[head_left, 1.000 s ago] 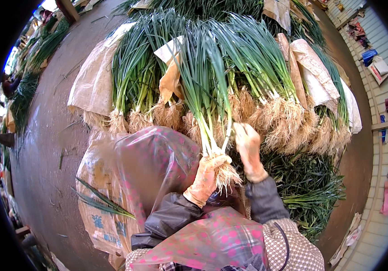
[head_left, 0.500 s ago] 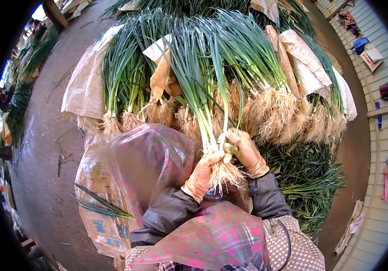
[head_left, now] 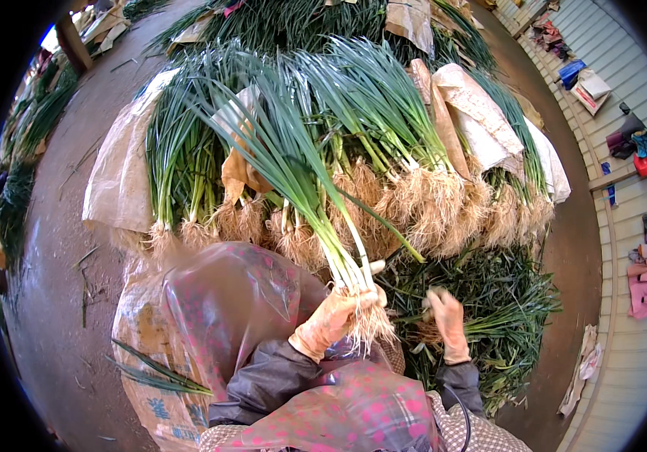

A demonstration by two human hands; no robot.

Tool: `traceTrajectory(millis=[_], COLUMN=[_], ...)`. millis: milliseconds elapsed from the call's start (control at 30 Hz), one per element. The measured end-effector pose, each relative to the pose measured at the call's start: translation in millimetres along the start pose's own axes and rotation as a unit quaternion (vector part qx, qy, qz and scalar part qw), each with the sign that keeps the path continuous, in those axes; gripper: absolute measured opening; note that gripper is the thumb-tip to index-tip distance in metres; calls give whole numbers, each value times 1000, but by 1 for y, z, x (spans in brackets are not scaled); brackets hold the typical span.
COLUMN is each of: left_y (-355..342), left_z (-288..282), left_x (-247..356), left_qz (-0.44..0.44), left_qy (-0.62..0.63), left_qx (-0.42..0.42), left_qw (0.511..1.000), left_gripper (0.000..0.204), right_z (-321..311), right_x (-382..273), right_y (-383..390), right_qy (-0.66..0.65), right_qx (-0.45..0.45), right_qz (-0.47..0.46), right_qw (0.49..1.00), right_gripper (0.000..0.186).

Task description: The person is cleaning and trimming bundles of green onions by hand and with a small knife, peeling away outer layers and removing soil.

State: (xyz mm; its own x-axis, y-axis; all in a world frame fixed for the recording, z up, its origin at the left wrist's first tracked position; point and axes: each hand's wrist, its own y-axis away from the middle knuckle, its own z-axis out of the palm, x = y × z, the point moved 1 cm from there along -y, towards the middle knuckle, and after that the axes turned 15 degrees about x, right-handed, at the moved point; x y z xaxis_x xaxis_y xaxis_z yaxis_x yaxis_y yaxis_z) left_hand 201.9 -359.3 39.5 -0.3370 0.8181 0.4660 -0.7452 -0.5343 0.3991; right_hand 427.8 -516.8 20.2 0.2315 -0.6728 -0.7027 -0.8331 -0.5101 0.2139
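Observation:
My left hand (head_left: pixel 331 320), in an orange glove, is closed round the lower stems of a bunch of green garlic (head_left: pixel 316 226). Its white stem ends and pale roots (head_left: pixel 371 325) stick out past the fingers, while the long leaves lean up and to the left. A loose leaf (head_left: pixel 391 230) bends off the bunch to the right. My right hand (head_left: pixel 449 324), gloved too, is apart from the bunch, above a heap of leaf trimmings (head_left: pixel 504 294). Its fingers are curled in; what they hold, if anything, I cannot make out.
Rooted green garlic (head_left: pixel 432 192) lies in a row ahead, partly wrapped in pale woven sacking (head_left: pixel 123 162). Pink-dotted plastic (head_left: pixel 248 301) covers my lap. A printed sack (head_left: pixel 146 339) with cut leaves on it lies at the left. A corrugated wall (head_left: pixel 602 248) runs along the right.
My right hand has left the stems and moved right and down, over the trimmings. The left hand keeps the bunch, now lower in view with its leaves tipped further left.

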Motion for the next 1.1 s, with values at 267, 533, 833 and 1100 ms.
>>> traceTrajectory(millis=[267,533,833,1100], left_y=[-29,-38,-25,-17], left_z=[1,-12,-15,-14], left_x=[-4,6,-4,5], left_qz=[3,17,41,84], left_qy=[11,114,97,175], left_qx=[31,154,167,234], left_qw=[999,981,980,953], left_gripper=[16,31,21,18], right_z=[53,67,106,107], right_x=[-165,-158,-180,-137], right_y=[-191,-29,-59,0], right_qy=[416,93,-183,-25], right_qx=[258,-75,-288,98], right_qz=[-490,-557,-49,-515], right_qw=[722,822,939,851], right_gripper=[29,20,36,12])
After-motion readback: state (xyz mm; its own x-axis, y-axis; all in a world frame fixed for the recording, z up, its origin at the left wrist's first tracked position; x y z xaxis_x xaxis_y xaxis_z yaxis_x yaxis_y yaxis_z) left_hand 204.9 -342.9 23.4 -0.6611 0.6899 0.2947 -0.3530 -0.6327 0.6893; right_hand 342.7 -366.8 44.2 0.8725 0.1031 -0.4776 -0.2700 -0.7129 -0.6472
